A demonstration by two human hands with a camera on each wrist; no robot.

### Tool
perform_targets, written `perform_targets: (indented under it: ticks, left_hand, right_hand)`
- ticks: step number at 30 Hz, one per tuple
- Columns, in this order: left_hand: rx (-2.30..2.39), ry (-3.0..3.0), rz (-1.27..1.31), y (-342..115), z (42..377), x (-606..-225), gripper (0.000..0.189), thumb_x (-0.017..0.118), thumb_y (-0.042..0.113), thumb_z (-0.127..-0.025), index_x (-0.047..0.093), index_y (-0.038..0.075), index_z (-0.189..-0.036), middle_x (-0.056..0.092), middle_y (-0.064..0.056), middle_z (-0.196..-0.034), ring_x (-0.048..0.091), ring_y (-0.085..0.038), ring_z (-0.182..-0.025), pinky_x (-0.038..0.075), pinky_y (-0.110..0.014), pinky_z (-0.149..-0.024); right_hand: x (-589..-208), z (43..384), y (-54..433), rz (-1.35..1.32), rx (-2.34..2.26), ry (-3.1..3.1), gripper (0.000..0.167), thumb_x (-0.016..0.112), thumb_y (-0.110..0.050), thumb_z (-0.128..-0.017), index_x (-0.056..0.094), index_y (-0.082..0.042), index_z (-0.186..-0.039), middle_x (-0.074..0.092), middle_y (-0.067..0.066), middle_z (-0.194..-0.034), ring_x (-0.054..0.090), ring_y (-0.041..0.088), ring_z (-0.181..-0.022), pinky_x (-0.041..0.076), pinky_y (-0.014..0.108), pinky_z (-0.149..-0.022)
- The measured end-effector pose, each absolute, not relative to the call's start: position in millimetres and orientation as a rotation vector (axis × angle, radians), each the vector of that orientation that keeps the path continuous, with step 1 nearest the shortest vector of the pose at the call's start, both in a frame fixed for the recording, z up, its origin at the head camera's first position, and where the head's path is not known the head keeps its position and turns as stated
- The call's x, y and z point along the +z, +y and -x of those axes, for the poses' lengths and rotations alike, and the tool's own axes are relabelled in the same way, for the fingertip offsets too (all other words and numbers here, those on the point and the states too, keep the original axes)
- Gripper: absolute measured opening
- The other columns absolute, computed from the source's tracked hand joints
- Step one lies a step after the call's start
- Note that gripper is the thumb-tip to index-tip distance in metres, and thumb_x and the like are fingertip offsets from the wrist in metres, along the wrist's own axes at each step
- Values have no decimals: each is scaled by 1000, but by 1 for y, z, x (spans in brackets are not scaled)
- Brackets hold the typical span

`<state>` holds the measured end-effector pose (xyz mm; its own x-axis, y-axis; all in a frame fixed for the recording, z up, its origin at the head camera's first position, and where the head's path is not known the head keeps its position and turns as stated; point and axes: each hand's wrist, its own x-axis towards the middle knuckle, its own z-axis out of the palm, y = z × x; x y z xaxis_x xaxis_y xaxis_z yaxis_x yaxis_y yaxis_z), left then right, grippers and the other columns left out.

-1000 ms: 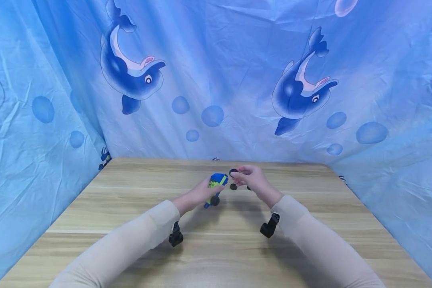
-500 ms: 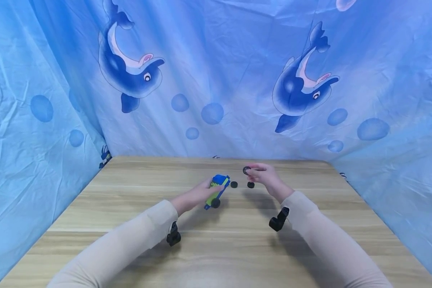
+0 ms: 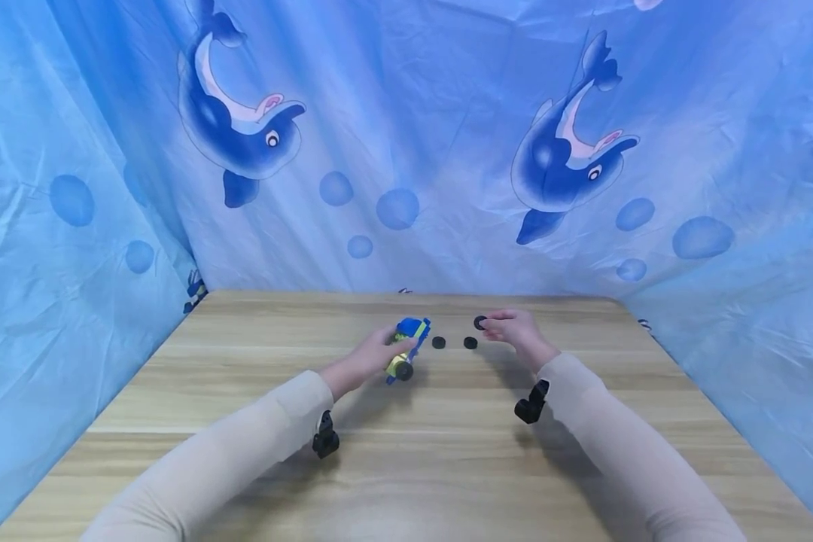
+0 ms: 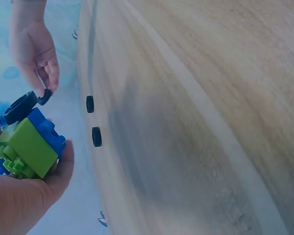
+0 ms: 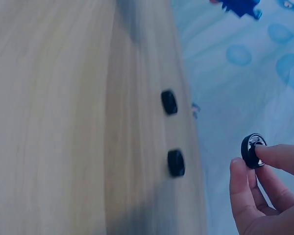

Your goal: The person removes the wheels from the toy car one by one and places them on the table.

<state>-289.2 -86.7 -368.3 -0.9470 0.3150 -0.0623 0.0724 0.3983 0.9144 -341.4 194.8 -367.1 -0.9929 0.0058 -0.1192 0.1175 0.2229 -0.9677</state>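
Note:
My left hand [image 3: 373, 357] grips a blue and lime-green toy car [image 4: 35, 142] made of building blocks, raised above the table. One black wheel [image 4: 20, 107] is fitted on the car's side. Off to the right, my right hand [image 3: 517, 331] pinches a loose black toy wheel [image 5: 253, 151] between thumb and fingers, its hub showing in the right wrist view. Two more black wheels lie on the table between the hands: a left wheel [image 3: 438, 342] and a right wheel [image 3: 470, 343]. The far side of the car is hidden from the head view.
The wooden table [image 3: 406, 459] reaches back to a blue curtain [image 3: 406, 135] printed with dolphins and bubbles. Curtain also hangs along both sides. A black wrist camera [image 3: 326, 436] sits at the left cuff, another wrist camera [image 3: 532, 403] at the right.
My right hand has moved right with its wheel, away from the car, uncovering the right wheel on the table. My left hand keeps hold of the car and has tilted it slightly.

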Motion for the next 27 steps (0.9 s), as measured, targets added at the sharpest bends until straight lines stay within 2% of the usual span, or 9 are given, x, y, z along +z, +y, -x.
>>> perform_targets:
  ticks: [5, 8, 12, 15, 22, 27]
  left_hand:
    - [1591, 2437, -313, -86, 290, -369, 64, 55, 44, -97, 41, 3, -144, 59, -14, -129, 55, -29, -120, 42, -47, -105]
    - [1592, 2448, -308, -84, 290, -370, 63, 55, 44, -97, 43, 2, -142, 58, -15, -129, 55, -29, -121, 41, -47, -105]
    - [1619, 2456, -299, -84, 291, -370, 67, 55, 44, -97, 37, 1, -146, 51, -18, -139, 46, -33, -131, 35, -49, -111]
    - [1629, 2452, -281, -84, 291, -370, 69, 55, 44, -97, 35, 3, -147, 52, -17, -139, 47, -33, -131, 35, -49, -111]
    - [1640, 2434, -264, -85, 290, -369, 57, 55, 41, -97, 46, 3, -139, 61, -13, -121, 59, -25, -112, 45, -44, -101]
    - [1658, 2420, -268, -87, 289, -370, 55, 55, 40, -97, 48, 2, -136, 62, -13, -119, 60, -24, -110, 45, -44, -101]
  right_hand:
    - [-377, 346, 207, -191, -1735, 2476, 42, 66, -12, -91, 57, 7, -127, 64, 23, -122, 65, 29, -107, 47, 42, -102]
    - [-384, 349, 214, -229, -1683, 2501, 40, 66, -11, -90, 59, 6, -126, 66, 22, -118, 65, 29, -105, 50, 40, -97]
    - [-391, 352, 219, -266, -1650, 2536, 36, 67, -7, -88, 62, 6, -121, 72, 15, -99, 67, 19, -83, 56, 29, -78]
    - [-394, 354, 222, -301, -1633, 2550, 36, 68, -5, -87, 62, 7, -120, 72, 12, -91, 63, 10, -68, 55, 22, -66]
    - [-400, 359, 225, -308, -1614, 2591, 33, 66, 0, -86, 62, 12, -116, 71, 23, -99, 63, 7, -57, 56, 21, -61]
    - [-403, 362, 229, -377, -1543, 2658, 30, 66, -2, -85, 66, 11, -112, 73, 15, -78, 61, 6, -51, 53, 20, -54]
